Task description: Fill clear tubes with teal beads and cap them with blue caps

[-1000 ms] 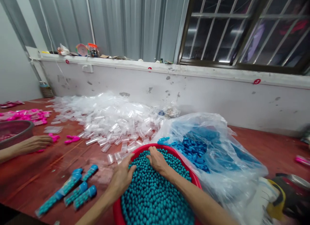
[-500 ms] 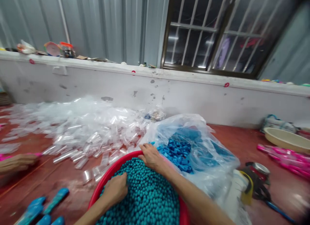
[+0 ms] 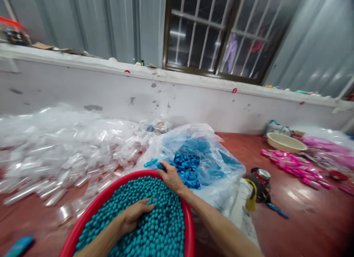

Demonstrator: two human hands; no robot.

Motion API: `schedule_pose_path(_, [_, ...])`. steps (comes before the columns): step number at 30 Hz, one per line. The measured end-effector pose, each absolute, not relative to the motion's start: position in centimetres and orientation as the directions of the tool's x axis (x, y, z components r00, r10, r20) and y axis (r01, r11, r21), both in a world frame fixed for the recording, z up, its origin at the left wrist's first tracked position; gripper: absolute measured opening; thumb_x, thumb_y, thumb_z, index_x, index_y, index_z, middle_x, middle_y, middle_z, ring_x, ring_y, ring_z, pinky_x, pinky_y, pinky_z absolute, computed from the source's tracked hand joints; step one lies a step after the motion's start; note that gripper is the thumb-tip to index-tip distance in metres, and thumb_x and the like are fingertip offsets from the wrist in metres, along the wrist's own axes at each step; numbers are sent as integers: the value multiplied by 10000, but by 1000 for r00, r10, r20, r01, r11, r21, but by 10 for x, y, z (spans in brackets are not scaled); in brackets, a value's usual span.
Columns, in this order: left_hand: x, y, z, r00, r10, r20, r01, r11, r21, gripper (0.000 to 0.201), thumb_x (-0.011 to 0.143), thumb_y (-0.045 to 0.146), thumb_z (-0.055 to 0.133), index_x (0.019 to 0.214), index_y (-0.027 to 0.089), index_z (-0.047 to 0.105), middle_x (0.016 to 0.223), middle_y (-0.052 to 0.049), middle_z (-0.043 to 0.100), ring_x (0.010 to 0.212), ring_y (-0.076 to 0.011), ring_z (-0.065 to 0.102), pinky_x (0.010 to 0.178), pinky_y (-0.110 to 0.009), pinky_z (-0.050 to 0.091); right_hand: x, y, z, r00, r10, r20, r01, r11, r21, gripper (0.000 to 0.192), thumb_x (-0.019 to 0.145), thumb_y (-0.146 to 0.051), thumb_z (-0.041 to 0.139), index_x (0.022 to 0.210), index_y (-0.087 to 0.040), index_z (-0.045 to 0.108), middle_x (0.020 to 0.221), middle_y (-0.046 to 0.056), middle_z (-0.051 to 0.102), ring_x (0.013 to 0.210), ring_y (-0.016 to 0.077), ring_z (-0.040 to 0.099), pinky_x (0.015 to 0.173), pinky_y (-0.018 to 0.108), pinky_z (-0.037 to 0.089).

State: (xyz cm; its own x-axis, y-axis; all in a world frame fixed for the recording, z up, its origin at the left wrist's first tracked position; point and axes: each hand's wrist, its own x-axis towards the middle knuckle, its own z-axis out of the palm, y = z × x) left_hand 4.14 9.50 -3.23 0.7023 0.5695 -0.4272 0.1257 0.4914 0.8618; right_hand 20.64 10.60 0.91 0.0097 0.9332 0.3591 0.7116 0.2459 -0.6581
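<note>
A red tub [image 3: 189, 220] full of round teal beads [image 3: 155, 231] stands in front of me. My left hand [image 3: 135, 213] is over the beads inside it, fingers curled together and closed; what they hold is blurred. At the tub's far rim, my right hand [image 3: 172, 178] is closed on a small blue plastic piece [image 3: 160, 166], partly hidden by the fingers. Another blue piece [image 3: 151, 163] lies just left of it, on the edge of a clear plastic bag [image 3: 221, 164]. Many shiny blue plastic parts [image 3: 188, 166] fill the bag's opening.
Clear plastic tubes [image 3: 69, 150] are heaped on the red floor at left. A blue item [image 3: 23, 246] lies at lower left. To the right are a metal-topped object [image 3: 262, 175], pink tubes [image 3: 295, 166] and a cream basin [image 3: 286, 142]. A white wall [image 3: 116, 91] runs behind.
The view has swung to the right. My right hand now shows a blue piece in its fingers at the rim. My left hand has turned over the beads. Another person's hand at left has left view.
</note>
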Motion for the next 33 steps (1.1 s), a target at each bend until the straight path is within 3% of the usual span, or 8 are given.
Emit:
schedule_pose_path(2, [40,93,-26,760,522,-387,44,553,832,256,603,286,664,816,153,611,727,-30,651,729,-167,593,762,-302,426,213,90,10,10,938,346,663,253,-705,302,857,-285,400,1111,-141,478,946,32,606,841,153,555,771,260,427])
schedule_pose_path(6, [31,94,-17,700,625,-346,-30,510,860,260,628,271,660,854,152,608,757,-10,625,710,-127,553,732,-252,399,218,59,4,-154,967,204,666,254,-701,283,873,-280,367,1093,-177,512,1018,46,600,921,171,553,818,292,410])
schedule_pose_path(11, [17,84,-15,600,742,-300,-33,397,917,227,671,321,617,803,138,601,722,1,587,689,-123,508,685,-238,365,206,39,-11,-188,980,61,913,197,-358,251,858,-196,370,1063,-174,513,979,96,621,914,213,573,755,300,422])
schedule_pose_path(14, [12,74,-16,499,819,-284,4,325,946,148,625,242,642,721,144,584,638,41,533,636,-105,449,640,-219,325,197,34,-16,-179,982,52,947,187,-261,243,816,-84,355,926,-166,555,892,110,627,818,228,595,696,313,420])
schedule_pose_path(17, [9,65,-16,458,844,-280,31,300,954,107,616,209,632,677,149,568,612,50,516,629,-104,434,640,-219,312,188,28,-13,-190,981,30,938,191,-290,204,831,-146,383,947,-172,549,857,89,642,796,225,607,666,299,426])
schedule_pose_path(23, [4,55,-12,530,788,-313,-60,402,914,246,708,333,559,887,165,546,747,6,575,680,-123,501,645,-242,346,172,17,4,-169,980,101,683,191,-705,303,899,-239,298,1143,-198,473,892,33,648,788,156,609,676,256,447])
schedule_pose_path(29, [0,43,-4,528,817,-232,-109,337,935,270,688,352,613,854,145,566,697,10,557,642,-104,468,630,-220,335,176,10,1,-153,963,222,932,215,-292,291,862,-181,362,1093,-175,539,928,109,631,865,229,590,709,316,449])
schedule_pose_path(33, [-1,39,-3,538,821,-192,-81,277,957,292,688,379,612,846,141,555,687,23,544,632,-95,454,637,-220,334,173,7,5,-176,949,261,885,269,-381,318,847,-189,419,1156,-180,496,1008,83,630,892,202,595,746,290,465])
